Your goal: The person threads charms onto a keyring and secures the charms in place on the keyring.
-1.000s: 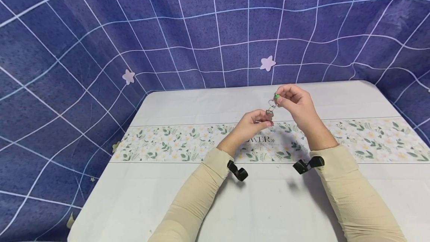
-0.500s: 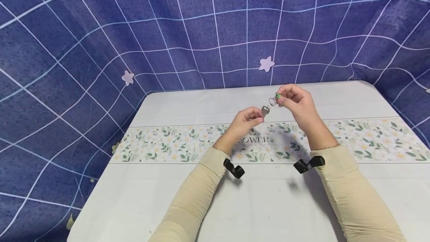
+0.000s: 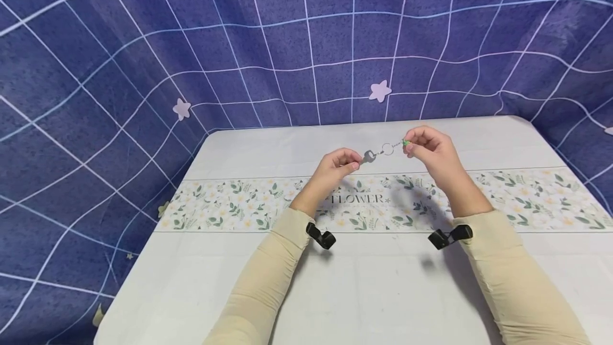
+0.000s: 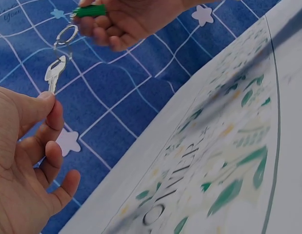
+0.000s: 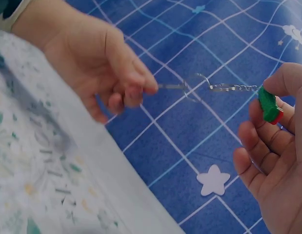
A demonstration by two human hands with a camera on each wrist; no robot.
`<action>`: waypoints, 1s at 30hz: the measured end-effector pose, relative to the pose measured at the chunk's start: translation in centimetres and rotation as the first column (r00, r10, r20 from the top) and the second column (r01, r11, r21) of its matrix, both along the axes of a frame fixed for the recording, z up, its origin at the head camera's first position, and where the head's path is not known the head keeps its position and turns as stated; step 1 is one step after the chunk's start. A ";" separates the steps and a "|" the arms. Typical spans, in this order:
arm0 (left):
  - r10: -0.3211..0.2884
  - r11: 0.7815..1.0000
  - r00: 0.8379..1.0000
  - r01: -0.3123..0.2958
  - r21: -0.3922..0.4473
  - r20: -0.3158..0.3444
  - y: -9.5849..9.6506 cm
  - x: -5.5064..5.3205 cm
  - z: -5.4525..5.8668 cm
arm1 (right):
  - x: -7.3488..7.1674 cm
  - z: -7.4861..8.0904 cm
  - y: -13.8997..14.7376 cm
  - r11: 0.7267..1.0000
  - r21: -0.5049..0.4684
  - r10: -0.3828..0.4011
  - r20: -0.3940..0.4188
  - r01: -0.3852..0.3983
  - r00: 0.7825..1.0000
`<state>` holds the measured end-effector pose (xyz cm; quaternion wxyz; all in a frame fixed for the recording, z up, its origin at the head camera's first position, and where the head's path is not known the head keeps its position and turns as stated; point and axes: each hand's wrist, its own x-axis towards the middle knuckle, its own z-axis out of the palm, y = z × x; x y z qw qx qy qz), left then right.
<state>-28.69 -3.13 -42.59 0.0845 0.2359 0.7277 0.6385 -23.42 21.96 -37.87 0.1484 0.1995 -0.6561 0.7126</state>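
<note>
A silver key is pinched at its blade by the thumb and forefinger of my left hand. Its head joins a metal split ring, and from the ring a short chain runs to a small green and red charm. My right hand pinches that charm between thumb and fingertips. Key, ring and chain stretch in a nearly straight line between both hands, raised over the far part of the table. The key's tip is hidden in the left fingers.
A white table cover with a printed flower band lies under the hands. Behind the table's far edge hangs a blue cloth with a pale grid and stars. A black wrist strap sits on each sleeve.
My left hand has moved left with the key, and my right hand slightly right with the charm. The hanging key and chain have been drawn out into a line.
</note>
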 end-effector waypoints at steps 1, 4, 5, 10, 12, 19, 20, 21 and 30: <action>0.001 1.000 1.000 -0.001 -0.009 -0.003 -0.2 0.0 0.1 | 0.0 -0.1 0.2 1.000 0.017 -0.006 0.007 0.006 1.000; -0.003 0.999 1.000 0.003 -0.038 -0.013 -0.8 0.1 0.4 | 0.1 -0.5 0.6 0.996 0.080 -0.026 0.032 0.023 0.999; -0.006 0.999 1.000 0.005 -0.048 -0.014 -1.0 0.1 0.4 | 0.2 -0.6 0.7 0.994 0.102 -0.031 0.040 0.026 0.999; -0.016 0.995 1.000 0.015 -0.101 -0.015 -1.7 0.3 0.9 | 0.4 -1.1 1.2 0.976 0.218 -0.037 0.065 0.022 0.997; -0.021 0.993 1.000 0.018 -0.116 -0.024 -2.0 0.3 1.2 | 0.4 -1.3 1.4 0.964 0.264 -0.038 0.063 0.020 0.997; -0.054 0.984 0.997 0.044 -0.172 -0.056 -2.9 0.4 1.4 | 0.5 -1.7 1.6 0.887 0.459 -0.076 0.030 0.054 0.997; -0.057 0.982 0.997 0.046 -0.183 -0.059 -3.1 0.5 1.4 | 0.5 -1.8 1.6 0.872 0.485 -0.079 0.024 0.058 0.997; -0.061 0.980 0.996 0.048 -0.194 -0.061 -3.2 0.5 1.4 | 0.5 -1.9 1.6 0.860 0.507 -0.080 0.020 0.059 0.997; -0.090 0.951 0.995 0.070 -0.301 -0.051 -3.9 0.7 1.1 | 0.5 -3.2 1.7 0.808 0.588 -0.086 0.054 0.038 0.995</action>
